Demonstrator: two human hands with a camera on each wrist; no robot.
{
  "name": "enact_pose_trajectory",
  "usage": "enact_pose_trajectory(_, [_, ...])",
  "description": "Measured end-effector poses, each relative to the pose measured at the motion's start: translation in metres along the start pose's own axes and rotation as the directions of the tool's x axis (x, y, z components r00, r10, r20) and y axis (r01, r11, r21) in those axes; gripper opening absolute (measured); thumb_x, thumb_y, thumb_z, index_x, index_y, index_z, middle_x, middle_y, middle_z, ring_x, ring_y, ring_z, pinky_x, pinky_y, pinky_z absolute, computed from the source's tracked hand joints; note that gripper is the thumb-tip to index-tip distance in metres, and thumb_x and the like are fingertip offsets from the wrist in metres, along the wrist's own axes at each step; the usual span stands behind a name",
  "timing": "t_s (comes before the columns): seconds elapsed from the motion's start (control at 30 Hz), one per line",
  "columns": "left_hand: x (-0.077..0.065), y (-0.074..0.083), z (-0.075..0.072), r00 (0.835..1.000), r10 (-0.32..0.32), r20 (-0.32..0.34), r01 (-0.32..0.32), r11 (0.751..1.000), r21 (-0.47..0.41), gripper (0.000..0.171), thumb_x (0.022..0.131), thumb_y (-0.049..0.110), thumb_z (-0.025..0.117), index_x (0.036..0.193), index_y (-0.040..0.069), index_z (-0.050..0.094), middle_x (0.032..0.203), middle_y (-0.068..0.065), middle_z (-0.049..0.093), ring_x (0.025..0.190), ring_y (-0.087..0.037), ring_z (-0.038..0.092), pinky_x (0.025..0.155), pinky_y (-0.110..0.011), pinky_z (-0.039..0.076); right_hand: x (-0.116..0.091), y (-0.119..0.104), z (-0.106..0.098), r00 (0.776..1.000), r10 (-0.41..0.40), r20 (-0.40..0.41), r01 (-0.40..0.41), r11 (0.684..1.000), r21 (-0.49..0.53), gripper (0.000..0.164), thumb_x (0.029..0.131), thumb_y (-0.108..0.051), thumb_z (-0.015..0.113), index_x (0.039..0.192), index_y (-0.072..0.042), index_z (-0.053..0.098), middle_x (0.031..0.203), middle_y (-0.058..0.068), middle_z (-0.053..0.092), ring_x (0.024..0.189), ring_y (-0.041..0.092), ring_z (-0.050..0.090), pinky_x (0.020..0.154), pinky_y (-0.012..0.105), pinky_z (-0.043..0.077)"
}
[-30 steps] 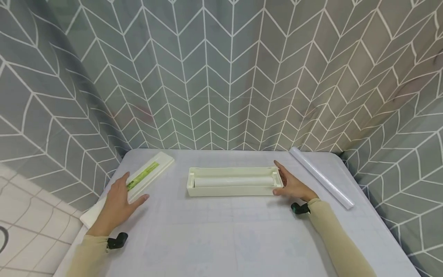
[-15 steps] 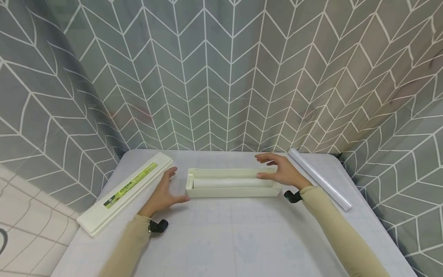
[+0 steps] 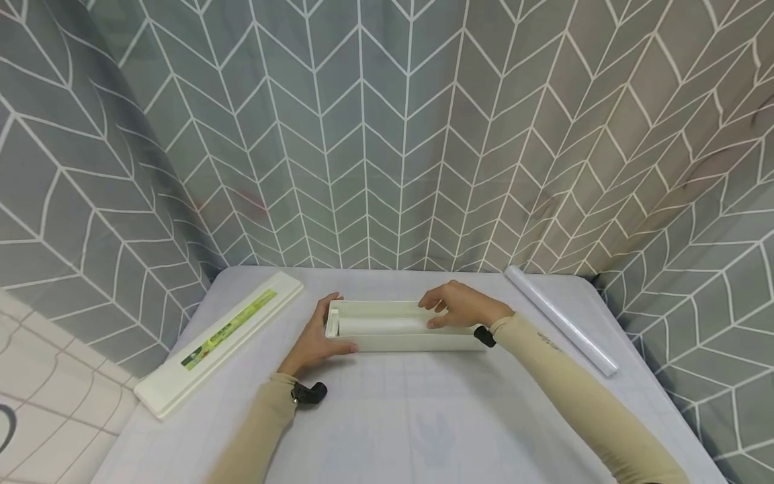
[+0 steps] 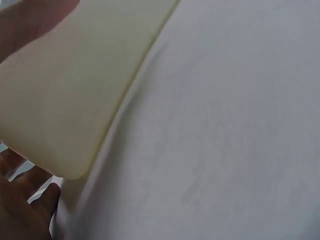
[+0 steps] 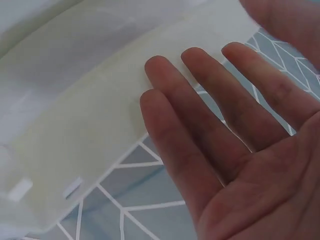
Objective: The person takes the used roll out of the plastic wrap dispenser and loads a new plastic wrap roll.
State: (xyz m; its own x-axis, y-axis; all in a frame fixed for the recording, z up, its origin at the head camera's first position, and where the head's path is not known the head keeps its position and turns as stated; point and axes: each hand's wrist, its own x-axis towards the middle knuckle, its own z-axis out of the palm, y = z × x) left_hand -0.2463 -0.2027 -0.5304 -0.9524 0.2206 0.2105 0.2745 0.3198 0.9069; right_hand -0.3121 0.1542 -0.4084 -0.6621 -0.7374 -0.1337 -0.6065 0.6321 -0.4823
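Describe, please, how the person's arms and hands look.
The left hand and right hand are bare. Both sleeves are long and beige. A small black device sits at each wrist. A dark marking on the right sleeve is too small to read.

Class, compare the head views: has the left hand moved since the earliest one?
Yes: judged against the white lid, the left hand has moved rightward, away from it to the left end of the open box.

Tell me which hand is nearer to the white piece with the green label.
Left. The left hand holds the left end of the box, right of the labelled piece. The right hand is farther off, over the box's right half.
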Motion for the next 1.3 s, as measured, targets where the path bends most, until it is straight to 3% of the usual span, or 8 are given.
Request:
enact_pose_trajectory(0.27, [-0.001,-0.002,0.001,0.999,-0.040,-0.017,0.040,0.999,-0.022,0.111,0.076,0.015,0.097,0.163,0.007,0.029,0.148,-0.018,0.056,0.128,-0.032,0.058,0.105,-0.040,0.048,0.022,0.004,0.014,0.999,0.006,0.054,-0.005,1.000,-0.004,0.044,0.092,-0.017,0.084,0.132,-0.004,0.071,0.123,0.010,0.078,0.109,0.023,0.076,0.097,0.033,0.059])
enact_pose_trajectory(0.37, [0.001,-0.002,0.001,0.999,-0.049,-0.017,0.048,0.999,-0.021,0.108,0.075,0.015,0.097,0.161,0.009,0.032,0.147,-0.017,0.058,0.125,-0.031,0.059,0.103,-0.038,0.049,0.028,0.003,0.020,0.997,0.024,0.069,-0.022,1.000,-0.022,0.045,0.091,-0.014,0.085,0.134,-0.007,0.071,0.121,0.008,0.078,0.111,0.022,0.075,0.099,0.034,0.058])
enact_pose_trajectory(0.57, [0.002,-0.001,0.000,0.997,-0.070,-0.030,0.069,0.997,-0.036,0.103,0.074,0.016,0.098,0.157,0.014,0.038,0.146,-0.016,0.059,0.121,-0.029,0.060,0.102,-0.038,0.048,0.038,-0.003,0.023,0.995,0.036,0.098,-0.019,0.986,-0.165,0.044,0.089,-0.007,0.085,0.132,-0.010,0.073,0.119,0.006,0.079,0.114,0.023,0.072,0.100,0.038,0.057])
enact_pose_trajectory(0.77, [0.001,-0.004,0.000,0.996,-0.086,-0.019,0.085,0.996,-0.034,0.103,0.075,0.016,0.098,0.157,0.012,0.037,0.149,-0.015,0.058,0.126,-0.030,0.058,0.105,-0.037,0.046,0.045,-0.007,0.020,0.982,0.074,0.171,-0.042,0.982,-0.186,0.047,0.087,-0.004,0.086,0.132,-0.010,0.073,0.121,0.007,0.078,0.116,0.022,0.073,0.100,0.038,0.058])
enact_pose_trajectory(1.03, [0.001,-0.005,-0.001,0.996,-0.087,-0.016,0.087,0.996,-0.023,0.105,0.074,0.019,0.099,0.157,0.014,0.036,0.148,-0.013,0.058,0.126,-0.029,0.058,0.106,-0.041,0.045,0.053,-0.008,0.028,0.992,-0.015,0.124,0.056,0.943,-0.329,0.038,0.082,-0.010,0.092,0.118,-0.011,0.079,0.109,0.002,0.078,0.098,0.020,0.072,0.089,0.037,0.059])
enact_pose_trajectory(1.3, [0.001,-0.004,0.000,0.996,-0.087,-0.003,0.087,0.996,-0.016,0.105,0.074,0.019,0.098,0.158,0.014,0.035,0.148,-0.013,0.058,0.125,-0.027,0.057,0.107,-0.039,0.045,0.058,-0.003,0.032,0.993,-0.078,0.091,0.106,0.926,-0.363,0.029,0.078,-0.010,0.093,0.104,-0.013,0.082,0.094,-0.004,0.078,0.079,0.009,0.067,0.077,0.031,0.058])
